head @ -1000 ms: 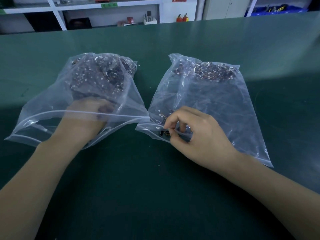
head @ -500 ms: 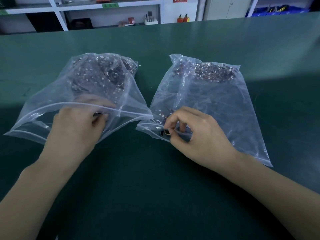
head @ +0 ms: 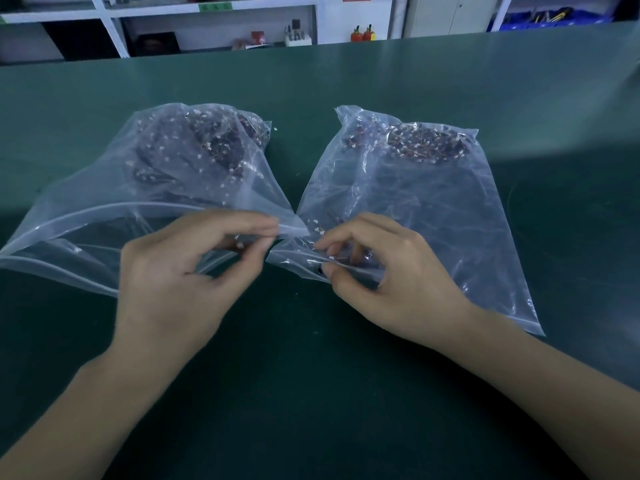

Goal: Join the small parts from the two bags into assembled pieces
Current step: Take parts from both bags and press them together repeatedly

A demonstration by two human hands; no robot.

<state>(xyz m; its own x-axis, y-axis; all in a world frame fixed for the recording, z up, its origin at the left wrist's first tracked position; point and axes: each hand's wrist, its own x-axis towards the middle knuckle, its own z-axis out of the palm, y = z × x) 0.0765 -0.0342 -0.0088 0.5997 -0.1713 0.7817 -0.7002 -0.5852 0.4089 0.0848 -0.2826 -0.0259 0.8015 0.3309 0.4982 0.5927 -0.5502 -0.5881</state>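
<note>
Two clear zip bags lie side by side on the green table. The left bag (head: 104, 202) gapes open toward me, with a heap of small dark wired parts (head: 221, 147) at its far end. The right bag (head: 433, 209) holds a similar heap (head: 426, 143). My left hand (head: 180, 282) is outside the left bag's mouth at its right corner, with thumb and fingers pinched on a small part with a white tip (head: 239, 241). My right hand (head: 391, 282) rests at the right bag's mouth, fingertips pinched on another small part (head: 329, 262). The two hands are close together.
The green table (head: 311, 393) stretches far beyond the bags. A few tiny white bits (head: 275, 128) lie loose near the left bag's far end. White shelving (head: 207, 8) with small items and blue bins (head: 554, 17) stands behind the table's far edge.
My left hand came out of the left bag and moved right toward my right hand, carrying a small part. My right hand stayed at its bag's mouth.
</note>
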